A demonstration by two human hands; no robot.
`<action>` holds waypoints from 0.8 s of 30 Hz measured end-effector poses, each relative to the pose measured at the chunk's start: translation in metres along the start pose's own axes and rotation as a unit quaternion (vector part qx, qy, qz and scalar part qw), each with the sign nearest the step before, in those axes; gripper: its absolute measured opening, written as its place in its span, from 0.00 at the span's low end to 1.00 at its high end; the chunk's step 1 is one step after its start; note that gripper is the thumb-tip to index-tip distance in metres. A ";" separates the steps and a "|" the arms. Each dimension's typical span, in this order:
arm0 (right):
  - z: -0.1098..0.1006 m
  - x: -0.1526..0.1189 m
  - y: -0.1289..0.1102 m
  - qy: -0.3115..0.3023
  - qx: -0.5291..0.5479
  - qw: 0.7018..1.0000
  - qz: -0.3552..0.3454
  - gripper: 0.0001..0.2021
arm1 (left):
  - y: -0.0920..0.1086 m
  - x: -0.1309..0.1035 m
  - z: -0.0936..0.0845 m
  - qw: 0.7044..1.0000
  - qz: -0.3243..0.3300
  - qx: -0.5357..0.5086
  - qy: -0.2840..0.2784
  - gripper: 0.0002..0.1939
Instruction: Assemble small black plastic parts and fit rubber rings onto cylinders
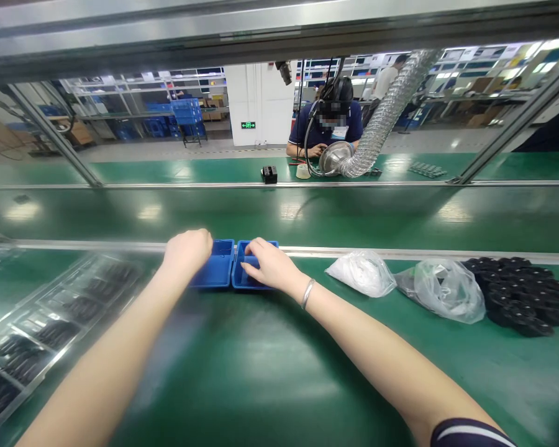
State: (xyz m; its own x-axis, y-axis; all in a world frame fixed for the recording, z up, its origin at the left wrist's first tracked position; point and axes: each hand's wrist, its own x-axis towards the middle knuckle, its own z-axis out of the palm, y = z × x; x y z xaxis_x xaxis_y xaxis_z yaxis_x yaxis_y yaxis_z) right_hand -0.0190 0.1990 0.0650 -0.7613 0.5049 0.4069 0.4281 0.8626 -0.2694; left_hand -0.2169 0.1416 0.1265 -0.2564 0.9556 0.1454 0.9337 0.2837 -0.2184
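Two small blue bins stand side by side on the green bench. My left hand is closed over the left edge of the left bin; whatever its fingers hold, if anything, is hidden. Over the right bin is my right hand, its thumb and fingers apart and nothing visible between them. The inside of the right bin is partly covered by that hand.
A clear divided tray with black parts lies at the left. On the right are two plastic bags and a pile of black parts. Across the bench, a person works beside a foil duct.
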 end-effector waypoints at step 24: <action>0.017 0.008 0.009 0.009 0.089 0.996 0.011 0.13 | 0.036 0.012 -0.028 0.990 0.131 0.033 0.033 0.21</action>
State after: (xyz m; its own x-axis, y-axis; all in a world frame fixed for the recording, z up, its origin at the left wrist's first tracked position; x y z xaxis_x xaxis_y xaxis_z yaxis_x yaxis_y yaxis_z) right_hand -0.0295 0.2106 0.0504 -0.7439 0.5247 0.4140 0.3499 0.8335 -0.4276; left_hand -0.1796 0.1609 0.1476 0.0109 0.9904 0.1377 0.9472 0.0339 -0.3188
